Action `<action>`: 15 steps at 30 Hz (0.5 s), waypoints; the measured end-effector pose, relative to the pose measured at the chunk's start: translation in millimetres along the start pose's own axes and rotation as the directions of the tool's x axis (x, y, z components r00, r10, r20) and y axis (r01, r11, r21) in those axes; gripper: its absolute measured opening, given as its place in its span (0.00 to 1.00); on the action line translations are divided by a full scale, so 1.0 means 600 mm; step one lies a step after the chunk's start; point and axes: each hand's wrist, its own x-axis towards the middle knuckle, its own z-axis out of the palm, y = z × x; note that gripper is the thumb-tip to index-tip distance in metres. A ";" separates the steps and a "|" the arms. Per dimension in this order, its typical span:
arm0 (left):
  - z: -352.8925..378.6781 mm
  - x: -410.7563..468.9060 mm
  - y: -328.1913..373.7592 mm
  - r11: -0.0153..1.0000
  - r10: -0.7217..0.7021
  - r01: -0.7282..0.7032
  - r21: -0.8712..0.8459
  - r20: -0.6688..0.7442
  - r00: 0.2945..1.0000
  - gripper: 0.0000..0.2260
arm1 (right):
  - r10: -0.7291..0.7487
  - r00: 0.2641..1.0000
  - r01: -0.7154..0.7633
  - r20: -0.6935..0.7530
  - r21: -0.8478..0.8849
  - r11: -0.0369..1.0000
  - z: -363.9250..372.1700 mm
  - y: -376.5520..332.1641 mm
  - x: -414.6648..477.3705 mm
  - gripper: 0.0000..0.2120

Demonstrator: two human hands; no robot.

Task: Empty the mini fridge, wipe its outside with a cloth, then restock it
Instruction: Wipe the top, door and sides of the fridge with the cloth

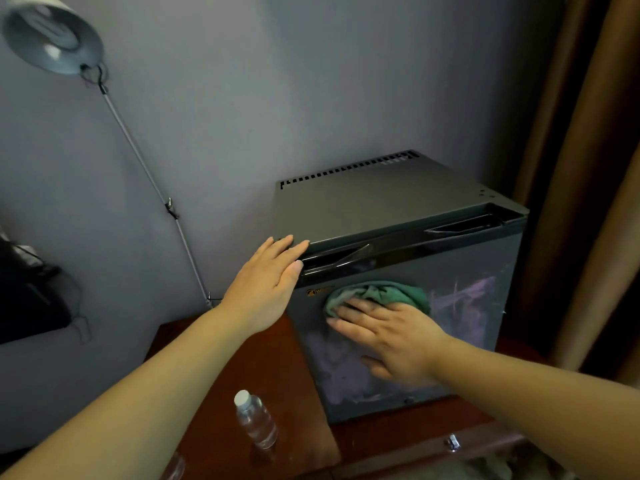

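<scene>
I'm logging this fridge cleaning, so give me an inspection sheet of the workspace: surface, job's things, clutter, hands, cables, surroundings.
Surface: red-brown wooden cabinet top, bearing the mini fridge.
Job's things: mini fridge door closed, front streaky; green cloth against the door; water bottle upright left of the fridge.
Clutter: clear item at the bottom edge, cut off.
Hands: left hand flat on the fridge's top front corner; right hand flat, pressing the cloth.
Cables: thin grey line from the lamp down the wall, rod or cord unclear.
Surroundings: grey wall, brown curtain at right.
</scene>
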 end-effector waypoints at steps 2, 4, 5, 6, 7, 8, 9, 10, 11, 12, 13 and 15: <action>0.005 -0.002 0.011 0.999 -0.035 0.035 -0.002 -0.033 0.999 0.21 | -0.009 0.999 0.010 -0.045 0.023 1.000 -0.001 0.003 0.002 0.39; 0.011 -0.005 0.018 0.997 -0.071 0.072 0.010 -0.053 0.996 0.21 | -0.039 0.998 0.040 -0.044 0.020 0.999 0.003 0.013 -0.008 0.39; 0.013 -0.004 0.020 0.996 -0.088 0.090 0.028 -0.059 0.994 0.22 | -0.047 0.998 0.048 -0.037 0.012 0.999 0.002 0.024 -0.017 0.39; 0.015 -0.005 0.021 0.993 -0.102 0.106 0.050 -0.065 0.993 0.22 | -0.048 0.998 0.048 -0.029 0.008 0.999 0.000 0.037 -0.027 0.39; 0.017 -0.005 0.022 0.990 -0.115 0.120 0.072 -0.074 0.991 0.22 | -0.046 0.999 0.046 -0.024 0.005 0.999 -0.004 0.051 -0.037 0.39; 0.019 -0.006 0.025 0.987 -0.127 0.134 0.093 -0.086 0.988 0.22 | -0.045 0.999 0.045 -0.022 0.004 0.999 -0.008 0.066 -0.047 0.39; 0.021 -0.006 0.028 0.982 -0.142 0.153 0.110 -0.099 0.985 0.22 | -0.043 0.999 0.043 -0.021 0.004 0.999 -0.011 0.080 -0.057 0.38; 0.023 -0.005 0.033 0.976 -0.161 0.175 0.127 -0.112 0.981 0.22 | -0.038 0.999 0.038 -0.021 0.004 0.999 -0.014 0.094 -0.067 0.38; 0.025 -0.003 0.040 0.969 -0.182 0.199 0.146 -0.123 0.976 0.22 | -0.030 0.999 0.030 -0.023 0.002 1.000 -0.018 0.108 -0.077 0.37; 0.028 -0.001 0.046 0.960 -0.202 0.223 0.169 -0.133 0.970 0.22 | -0.022 0.999 0.022 -0.027 -0.002 1.000 -0.021 0.120 -0.087 0.37; 0.029 0.002 0.052 0.951 -0.217 0.242 0.194 -0.141 0.966 0.23 | -0.013 0.999 0.013 -0.030 -0.006 1.000 -0.026 0.133 -0.098 0.37; 0.032 0.009 0.062 0.938 -0.226 0.257 0.233 -0.151 0.962 0.27 | 0.013 0.999 -0.014 -0.035 -0.014 1.000 -0.037 0.155 -0.122 0.37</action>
